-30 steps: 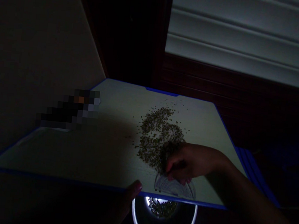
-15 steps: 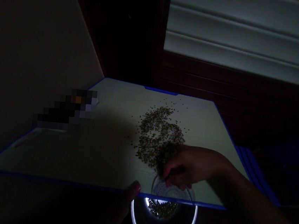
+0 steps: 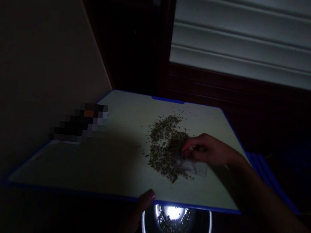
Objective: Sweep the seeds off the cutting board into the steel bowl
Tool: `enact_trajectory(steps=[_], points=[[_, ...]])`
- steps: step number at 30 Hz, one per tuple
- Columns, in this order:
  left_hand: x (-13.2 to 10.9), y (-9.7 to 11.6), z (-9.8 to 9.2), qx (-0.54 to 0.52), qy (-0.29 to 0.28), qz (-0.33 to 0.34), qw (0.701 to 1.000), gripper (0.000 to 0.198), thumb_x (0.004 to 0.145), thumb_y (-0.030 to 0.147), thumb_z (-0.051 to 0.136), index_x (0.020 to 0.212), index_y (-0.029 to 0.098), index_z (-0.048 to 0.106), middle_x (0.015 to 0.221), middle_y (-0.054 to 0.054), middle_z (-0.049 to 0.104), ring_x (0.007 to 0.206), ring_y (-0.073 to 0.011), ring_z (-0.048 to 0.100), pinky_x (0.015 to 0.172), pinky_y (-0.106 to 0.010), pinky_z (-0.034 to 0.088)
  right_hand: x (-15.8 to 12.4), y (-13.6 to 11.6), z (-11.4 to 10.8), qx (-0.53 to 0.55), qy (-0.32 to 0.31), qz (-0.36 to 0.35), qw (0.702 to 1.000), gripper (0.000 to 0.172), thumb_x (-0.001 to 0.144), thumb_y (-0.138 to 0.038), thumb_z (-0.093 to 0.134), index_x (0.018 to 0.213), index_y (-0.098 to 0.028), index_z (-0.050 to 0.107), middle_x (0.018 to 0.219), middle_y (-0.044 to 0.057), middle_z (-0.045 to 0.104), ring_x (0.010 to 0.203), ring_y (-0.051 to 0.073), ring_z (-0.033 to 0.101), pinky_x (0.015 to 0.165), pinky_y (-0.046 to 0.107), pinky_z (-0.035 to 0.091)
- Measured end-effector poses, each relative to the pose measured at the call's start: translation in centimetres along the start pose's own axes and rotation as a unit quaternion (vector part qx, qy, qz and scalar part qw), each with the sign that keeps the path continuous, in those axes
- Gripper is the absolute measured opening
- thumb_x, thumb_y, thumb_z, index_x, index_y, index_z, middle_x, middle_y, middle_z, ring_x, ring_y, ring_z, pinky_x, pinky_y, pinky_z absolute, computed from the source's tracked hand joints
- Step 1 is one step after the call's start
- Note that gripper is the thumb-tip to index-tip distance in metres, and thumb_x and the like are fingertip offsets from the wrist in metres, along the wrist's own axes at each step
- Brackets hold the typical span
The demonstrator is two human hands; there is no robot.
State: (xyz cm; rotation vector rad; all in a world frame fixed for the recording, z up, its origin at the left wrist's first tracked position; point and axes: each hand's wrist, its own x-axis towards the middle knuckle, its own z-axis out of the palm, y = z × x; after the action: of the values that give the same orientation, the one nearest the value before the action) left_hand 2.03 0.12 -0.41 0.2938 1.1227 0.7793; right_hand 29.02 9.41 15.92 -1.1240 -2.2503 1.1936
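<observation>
A pale board (image 3: 84, 172) with a blue rim carries a spread of small dark grains (image 3: 159, 157). My right hand (image 3: 205, 150) is over the right side of the grains, fingers pinched on a clear plastic piece (image 3: 200, 168), blurred and see-through. My left hand (image 3: 144, 203) grips the board's front edge, its thumb on top and its other fingers hidden in the dark below. Under that edge, a bowl with a bright rim (image 3: 210, 228) holds more grains (image 3: 174, 226) around a glare of light.
A pixelated dark object (image 3: 79, 124) lies at the board's left edge beside a wall (image 3: 41, 47). White slatted panels (image 3: 250, 41) stand behind at the right. Something blue and ridged (image 3: 270, 182) is right of the board.
My right hand and the clear piece have moved up and away from the front edge onto the grains. Some grains now reach further toward the front. My left thumb remains on the edge.
</observation>
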Motion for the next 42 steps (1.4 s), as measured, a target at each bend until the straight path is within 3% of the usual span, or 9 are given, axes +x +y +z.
enact_trajectory(steps=[3,9,14,17,21,27,32,37,42], points=[[-1.9,1.4,0.9,0.003,-0.049,-0.007,0.999,0.047,0.071,0.04,0.077,0.112,0.019,0.067,0.132,-0.007,0.06,0.135,-0.0259,0.037,0.116,-0.039,0.021,0.2,1.1,-0.5,0.075,0.105,0.06,0.99,0.018,0.083,-0.031,0.06,0.087,-0.014,0.064,0.064,-0.003,0.054,0.056,0.009,0.047,0.052,0.021,0.036],[-5.0,3.4,2.5,-0.014,0.046,-0.069,0.996,0.028,0.069,0.031,0.08,0.094,0.022,0.071,0.119,-0.006,0.068,0.136,-0.0259,0.031,0.116,-0.04,0.014,-0.4,1.2,-0.4,0.099,0.23,0.068,0.966,0.024,0.084,-0.037,0.056,0.085,-0.014,0.06,0.061,-0.003,0.051,0.054,0.01,0.045,0.051,0.023,0.035],[-3.9,2.8,1.6,-0.094,-0.114,-0.077,0.986,0.045,0.076,0.027,0.075,0.116,0.01,0.063,0.124,-0.01,0.065,0.129,-0.0254,0.044,0.11,-0.032,0.035,-3.4,0.1,2.3,0.133,0.309,0.082,0.938,0.029,0.082,-0.044,0.058,0.081,-0.015,0.06,0.059,-0.002,0.051,0.053,0.011,0.045,0.052,0.024,0.035],[-3.1,2.1,0.8,-0.137,-0.124,-0.075,0.98,0.043,0.082,0.027,0.068,0.122,0.012,0.06,0.123,-0.008,0.066,0.129,-0.0223,0.044,0.109,-0.031,0.035,-5.4,0.0,4.7,0.163,0.354,0.098,0.916,0.031,0.085,-0.047,0.055,0.084,-0.016,0.057,0.061,-0.003,0.049,0.052,0.011,0.043,0.048,0.023,0.031],[-3.5,2.5,0.9,-0.115,-0.08,-0.025,0.99,0.043,0.08,0.027,0.07,0.119,0.01,0.061,0.114,-0.011,0.071,0.123,-0.0279,0.053,0.106,-0.041,0.04,-7.0,0.1,6.7,0.182,0.385,0.113,0.898,0.029,0.083,-0.045,0.057,0.085,-0.016,0.058,0.061,-0.003,0.047,0.051,0.01,0.04,0.046,0.022,0.028],[-4.7,4.0,1.7,-0.13,-0.071,0.077,0.986,0.038,0.085,0.029,0.061,0.12,0.014,0.06,0.113,-0.011,0.072,0.111,-0.0293,0.062,0.097,-0.047,0.048,-6.3,0.3,6.6,0.159,0.437,0.097,0.88,0.026,0.08,-0.042,0.056,0.084,-0.017,0.06,0.061,-0.003,0.048,0.053,0.012,0.04,0.048,0.023,0.029],[-4.7,4.0,2.1,-0.148,-0.053,0.072,0.985,0.039,0.082,0.023,0.065,0.119,0.012,0.06,0.108,-0.011,0.073,0.108,-0.029,0.064,0.095,-0.044,0.05,-5.3,0.7,6.3,0.117,0.481,0.09,0.864,0.025,0.08,-0.04,0.056,0.083,-0.017,0.063,0.066,-0.001,0.052,0.058,0.013,0.043,0.053,0.023,0.032],[-3.3,3.0,1.3,-0.136,-0.069,0.075,0.985,0.048,0.085,0.026,0.062,0.131,0.013,0.051,0.122,-0.013,0.067,0.113,-0.0294,0.061,0.097,-0.045,0.049,-5.0,1.0,5.9,0.104,0.502,0.093,0.854,0.03,0.082,-0.044,0.056,0.088,-0.015,0.064,0.059,-0.003,0.048,0.053,0.012,0.04,0.048,0.023,0.029],[-2.0,2.1,0.4,-0.149,-0.078,0.063,0.984,0.058,0.086,0.036,0.06,0.139,0.019,0.044,0.124,-0.008,0.066,0.121,-0.0275,0.056,0.101,-0.041,0.046,-3.7,0.9,3.4,0.107,0.513,0.065,0.849,0.028,0.084,-0.041,0.056,0.087,-0.015,0.063,0.056,-0.004,0.045,0.051,0.011,0.04,0.048,0.024,0.03]])
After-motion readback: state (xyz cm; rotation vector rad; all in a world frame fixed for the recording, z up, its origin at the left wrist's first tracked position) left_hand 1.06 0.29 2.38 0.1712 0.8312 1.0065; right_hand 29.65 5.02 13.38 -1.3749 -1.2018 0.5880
